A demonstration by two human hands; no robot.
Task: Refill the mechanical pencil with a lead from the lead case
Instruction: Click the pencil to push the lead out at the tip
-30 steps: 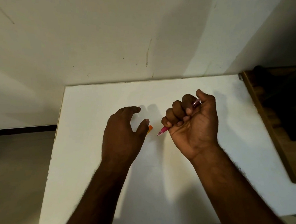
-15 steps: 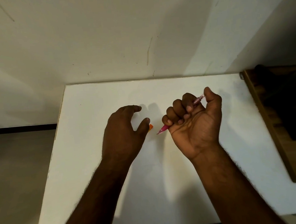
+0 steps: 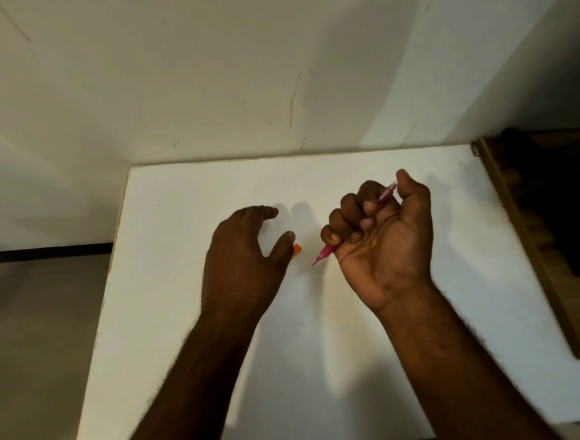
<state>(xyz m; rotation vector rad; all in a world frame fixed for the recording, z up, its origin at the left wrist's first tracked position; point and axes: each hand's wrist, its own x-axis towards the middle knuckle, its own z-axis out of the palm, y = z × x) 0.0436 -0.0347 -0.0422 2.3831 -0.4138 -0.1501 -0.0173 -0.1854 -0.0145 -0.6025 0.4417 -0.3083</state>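
Note:
My right hand (image 3: 382, 240) is fisted around a pink mechanical pencil (image 3: 325, 252), held above the white table. Its metal tip points down-left and its clear pink back end (image 3: 388, 191) sticks out beside my thumb, which rests at that end. My left hand (image 3: 246, 257) hovers palm-down over the table with fingers curved and apart. A small orange piece, probably the lead case (image 3: 297, 250), peeks out just right of my left thumb; most of it is hidden by that hand, and I cannot tell whether the hand touches it.
The white table (image 3: 292, 374) stands against a pale wall; its left edge drops to a grey floor. A dark wooden piece of furniture (image 3: 557, 235) borders the table's right side.
My right thumb has slid up toward the pencil's back end, and more of that end now shows. My left hand has barely moved.

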